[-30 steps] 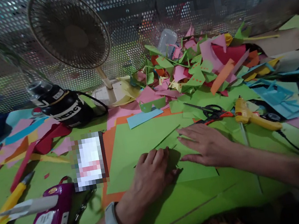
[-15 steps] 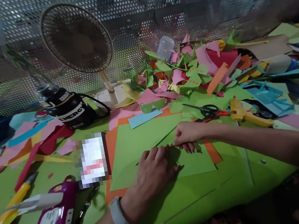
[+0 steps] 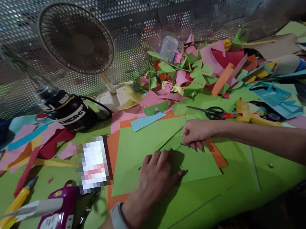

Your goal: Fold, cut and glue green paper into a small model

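Wide pale grey band (image 3: 122, 223), smooth-looking, around the left wrist (image 3: 127, 215), both forearms (image 3: 264, 138) bare

Perforated grey screen (image 3: 131, 43) across the back, green tabletop (image 3: 229, 180) before it, dim, uneven light

The left hand (image 3: 154, 173) rests palm down on a green sheet (image 3: 141, 140); the right hand (image 3: 195, 132) curls over it just beside. Scissors (image 3: 214, 113) and a glue gun (image 3: 243, 112) lie beyond the right forearm, scraps (image 3: 187, 73) heaped behind.

Green sheet (image 3: 143, 142) of smooth, matt paper
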Demonstrator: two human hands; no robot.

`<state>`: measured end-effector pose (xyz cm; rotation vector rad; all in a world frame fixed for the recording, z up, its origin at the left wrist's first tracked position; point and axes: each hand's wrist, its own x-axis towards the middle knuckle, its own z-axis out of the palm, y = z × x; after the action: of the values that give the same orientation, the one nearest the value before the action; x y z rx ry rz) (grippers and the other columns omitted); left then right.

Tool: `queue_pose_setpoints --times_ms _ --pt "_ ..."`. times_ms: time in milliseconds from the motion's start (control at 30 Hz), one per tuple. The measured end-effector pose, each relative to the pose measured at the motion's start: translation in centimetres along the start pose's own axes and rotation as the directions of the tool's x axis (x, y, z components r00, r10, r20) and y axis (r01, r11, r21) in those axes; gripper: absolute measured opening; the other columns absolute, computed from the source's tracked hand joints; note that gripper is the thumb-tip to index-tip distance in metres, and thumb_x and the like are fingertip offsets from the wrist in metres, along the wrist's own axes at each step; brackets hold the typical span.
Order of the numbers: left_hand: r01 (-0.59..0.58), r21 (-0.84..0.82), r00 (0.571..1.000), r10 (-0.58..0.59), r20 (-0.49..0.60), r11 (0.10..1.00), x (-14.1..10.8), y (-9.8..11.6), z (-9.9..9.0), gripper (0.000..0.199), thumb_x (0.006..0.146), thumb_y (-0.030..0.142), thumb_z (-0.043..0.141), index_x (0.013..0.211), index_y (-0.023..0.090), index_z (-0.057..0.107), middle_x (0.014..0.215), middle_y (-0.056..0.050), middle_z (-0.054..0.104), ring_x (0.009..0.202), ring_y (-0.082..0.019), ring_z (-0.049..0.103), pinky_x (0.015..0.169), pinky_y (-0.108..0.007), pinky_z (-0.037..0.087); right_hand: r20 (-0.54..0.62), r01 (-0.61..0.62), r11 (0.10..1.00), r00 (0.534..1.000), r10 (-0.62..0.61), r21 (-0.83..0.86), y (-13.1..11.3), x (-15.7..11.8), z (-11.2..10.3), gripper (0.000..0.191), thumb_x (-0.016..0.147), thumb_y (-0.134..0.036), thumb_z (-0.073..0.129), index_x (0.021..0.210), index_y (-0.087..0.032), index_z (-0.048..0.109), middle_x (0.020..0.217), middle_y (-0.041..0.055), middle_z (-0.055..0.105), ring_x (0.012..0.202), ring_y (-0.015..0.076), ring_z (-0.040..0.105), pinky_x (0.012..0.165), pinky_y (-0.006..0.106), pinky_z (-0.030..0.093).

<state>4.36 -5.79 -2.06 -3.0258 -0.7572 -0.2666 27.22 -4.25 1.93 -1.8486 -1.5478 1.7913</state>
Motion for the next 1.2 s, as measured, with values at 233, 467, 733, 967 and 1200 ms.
queue_pose_setpoints --times_ms 233,467,733,967,1200 --pt "0.033 -0.018 0.998 -0.032 0.061 0.999 0.0 -0.1 -0.9 0.042 0.092 0.050 0.058 0.115 0.015 0.062 0.104 -0.012 0.066 0.092 -0.027 0.062 0.075 -0.041 0.052 0.074 -0.003 0.998 0.997 0.007 -0.064 -0.7 1.5 0.9 0.038 0.079 -0.031 0.073 0.050 -0.015 0.056 0.043 -0.0037 0.060 0.033 0.0065 0.053 0.040 0.020 0.040" --pt "0.522 -0.543 0.852 -0.376 0.365 0.657 2.6 -2.8 -4.0 0.037 0.093 0.044 0.048 0.073 0.016 0.064 0.061 -0.001 0.062 0.053 -0.014 0.058 0.053 -0.027 0.045 0.087 0.002 0.996 0.996 0.006 -0.084 -0.7 1.6 0.7 0.040 0.086 -0.024 0.066 0.049 -0.014 0.054 0.043 -0.0032 0.060 0.035 0.0052 0.054 0.042 0.019 0.032" --pt "0.822 -0.508 0.554 -0.152 0.819 0.258 5.5 -3.0 -2.6 0.051 0.092 0.042 0.054 0.048 0.016 0.054 0.041 0.001 0.057 0.033 -0.008 0.046 0.041 -0.022 0.030 0.119 0.017 0.996 0.993 -0.007 -0.086 -0.6 1.7 0.6 0.040 0.082 -0.035 0.071 0.052 -0.014 0.056 0.045 -0.0025 0.061 0.036 0.0065 0.054 0.044 0.020 0.039" --pt "0.841 -0.470 0.520 -0.159 0.839 0.270 5.3 -2.8 -2.5 0.051 0.094 0.033 0.052 0.046 0.016 0.053 0.038 0.002 0.055 0.031 -0.007 0.042 0.043 -0.023 0.029 0.119 0.014 0.998 0.993 -0.007 -0.059 -0.7 1.7 0.9 0.042 0.081 -0.036 0.073 0.051 -0.015 0.053 0.042 -0.0034 0.060 0.034 0.0068 0.053 0.043 0.020 0.042" --pt "0.834 -0.469 0.527 -0.164 0.834 0.291 4.9 -2.4 -3.3 0.049 0.094 0.029 0.049 0.047 0.016 0.053 0.037 0.003 0.052 0.030 -0.007 0.041 0.039 -0.021 0.026 0.110 0.029 0.998 0.994 -0.022 -0.062 -0.5 1.6 0.8 0.042 0.077 -0.039 0.076 0.050 -0.015 0.054 0.042 -0.0031 0.060 0.034 0.0066 0.053 0.042 0.020 0.041"
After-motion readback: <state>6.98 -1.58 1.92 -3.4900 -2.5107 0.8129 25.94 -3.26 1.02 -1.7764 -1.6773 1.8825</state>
